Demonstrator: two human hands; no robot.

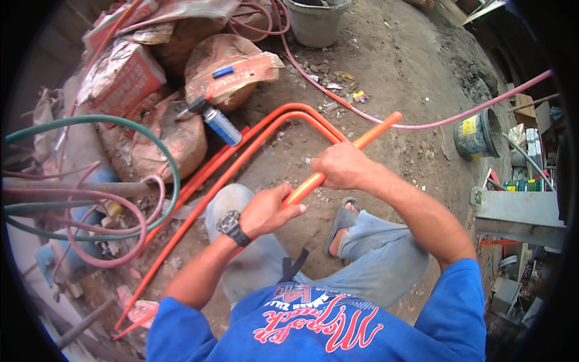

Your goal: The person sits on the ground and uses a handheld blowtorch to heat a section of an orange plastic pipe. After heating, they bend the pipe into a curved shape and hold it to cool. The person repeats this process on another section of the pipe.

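Both my hands grip a straight orange pipe (376, 131) held diagonally, its upper right end sticking out beyond my right hand. My left hand (269, 210) is wrapped round its lower part, above my thigh. My right hand (338, 166) is closed round it higher up. Just behind it, orange pipes with rounded bends (300, 111) lie on the dirt, running down to the lower left. A blue-and-white spray can with a black nozzle head (221, 125), apparently a torch, leans beside them against a crumpled sack (164, 145). A small blue object (222, 72) rests on the sack above.
Green (146, 133) and pink hoses (456, 116) coil at left and cross the dirt floor (392, 72). Buckets stand at top (315, 23) and right (476, 136). More sacks (123, 75) lie upper left, a blue cylindrical object (63, 262) lower left, a metal piece (512, 208) and clutter at right.
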